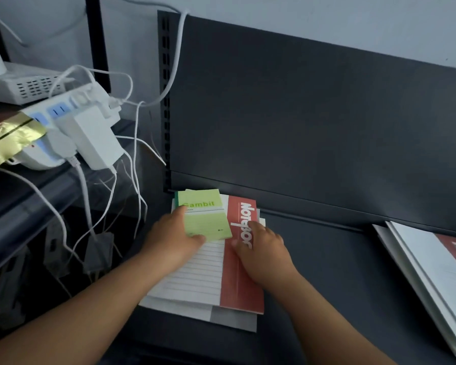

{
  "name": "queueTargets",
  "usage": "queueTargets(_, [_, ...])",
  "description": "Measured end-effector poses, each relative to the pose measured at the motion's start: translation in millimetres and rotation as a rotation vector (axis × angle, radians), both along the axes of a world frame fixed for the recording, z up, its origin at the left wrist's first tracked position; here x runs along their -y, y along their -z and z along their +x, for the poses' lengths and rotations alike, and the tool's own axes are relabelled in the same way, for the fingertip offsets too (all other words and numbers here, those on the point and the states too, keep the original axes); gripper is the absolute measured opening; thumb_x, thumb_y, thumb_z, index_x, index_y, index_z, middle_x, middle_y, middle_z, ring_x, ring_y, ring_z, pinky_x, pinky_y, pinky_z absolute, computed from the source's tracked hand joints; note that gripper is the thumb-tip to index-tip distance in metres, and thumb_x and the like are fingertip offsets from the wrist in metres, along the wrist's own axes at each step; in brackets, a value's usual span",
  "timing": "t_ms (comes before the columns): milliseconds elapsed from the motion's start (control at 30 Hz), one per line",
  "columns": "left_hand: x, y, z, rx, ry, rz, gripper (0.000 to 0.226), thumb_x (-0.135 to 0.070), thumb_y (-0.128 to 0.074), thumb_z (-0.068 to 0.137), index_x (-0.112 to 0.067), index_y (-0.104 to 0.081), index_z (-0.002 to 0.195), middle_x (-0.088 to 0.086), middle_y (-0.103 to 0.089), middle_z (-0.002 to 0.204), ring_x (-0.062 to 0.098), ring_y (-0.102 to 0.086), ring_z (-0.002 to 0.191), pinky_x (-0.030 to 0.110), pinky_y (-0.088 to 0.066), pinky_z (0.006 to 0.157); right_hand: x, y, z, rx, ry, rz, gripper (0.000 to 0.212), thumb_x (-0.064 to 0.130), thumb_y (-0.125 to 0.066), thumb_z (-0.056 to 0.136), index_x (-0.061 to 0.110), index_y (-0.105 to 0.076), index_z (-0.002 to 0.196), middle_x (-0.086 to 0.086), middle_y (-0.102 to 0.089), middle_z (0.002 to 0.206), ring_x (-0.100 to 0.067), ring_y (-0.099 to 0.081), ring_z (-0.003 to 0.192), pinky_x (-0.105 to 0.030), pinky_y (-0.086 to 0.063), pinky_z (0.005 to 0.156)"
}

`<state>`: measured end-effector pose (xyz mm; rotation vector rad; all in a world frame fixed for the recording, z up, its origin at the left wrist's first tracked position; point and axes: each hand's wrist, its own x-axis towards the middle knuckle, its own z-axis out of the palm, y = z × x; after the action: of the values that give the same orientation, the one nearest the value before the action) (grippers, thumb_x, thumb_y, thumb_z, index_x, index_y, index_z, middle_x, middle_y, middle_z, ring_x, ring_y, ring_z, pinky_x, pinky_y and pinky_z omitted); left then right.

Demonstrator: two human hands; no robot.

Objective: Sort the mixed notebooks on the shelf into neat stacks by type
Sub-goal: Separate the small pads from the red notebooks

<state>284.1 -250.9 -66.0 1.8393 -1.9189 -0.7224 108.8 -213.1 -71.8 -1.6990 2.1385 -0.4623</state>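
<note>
On the dark shelf [327, 272], at its left end near the back panel, lies a pile of notebooks. The left hand [171, 238] pinches a small pale-green notebook [208, 219] printed "Gambit" in green, holding it over the pile's far end. Beneath it a ruled white notebook [242, 285] carries a red band lettered "Notebook" in white. The right hand [263, 248] presses bent fingers onto that band, partly covering the word. A second stack [432, 264] with a similar red band lies well apart at the right edge, its lettering cut off. A white power strip [63, 114] sits on the neighbouring rack.
</note>
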Motion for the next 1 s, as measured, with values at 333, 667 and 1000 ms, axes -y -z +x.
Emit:
queueTargets(333, [8.1, 2.5, -4.3, -0.444, -0.195, 0.116, 0.050, -0.007, -0.066, 0.079, -0.026, -0.046, 0.121, -0.004, -0.062, 0.111, 0.022, -0.061, 0.098, 0.044, -0.054, 0.086, -8.6, -4.9, -0.6, 0.150, 0.079, -0.023, 0.046, 0.041, -0.061, 0.091, 0.022, -0.048, 0.132, 0.003, -0.056, 0.124, -0.022, -0.050, 0.120, -0.039, -0.047, 0.099])
queueTargets(667, [-5.2, -5.4, -19.6, -0.249, -0.172, 0.033, 0.048, -0.010, -0.063, 0.078, -0.034, -0.037, 0.111, -0.015, -0.052, 0.095, 0.018, -0.049, 0.096, 0.042, -0.035, 0.102, -20.9, -6.9, -10.3, 0.373, 0.189, -0.057, 0.047, 0.030, -0.063, 0.092, 0.017, -0.049, 0.135, 0.002, -0.060, 0.123, -0.016, -0.061, 0.108, -0.035, -0.055, 0.091])
queueTargets(1000, [-5.2, 1.8, -33.6, -0.503, -0.076, 0.145, 0.084, 0.007, -0.058, 0.083, -0.025, -0.018, 0.150, -0.005, -0.055, 0.112, 0.019, -0.056, 0.097, 0.025, -0.048, 0.058, -31.9, -6.8, -24.2, 0.699, 0.420, -0.093, 0.057, 0.018, -0.071, 0.088, 0.019, -0.041, 0.137, 0.011, -0.063, 0.097, -0.014, -0.069, 0.088, -0.028, -0.056, 0.064])
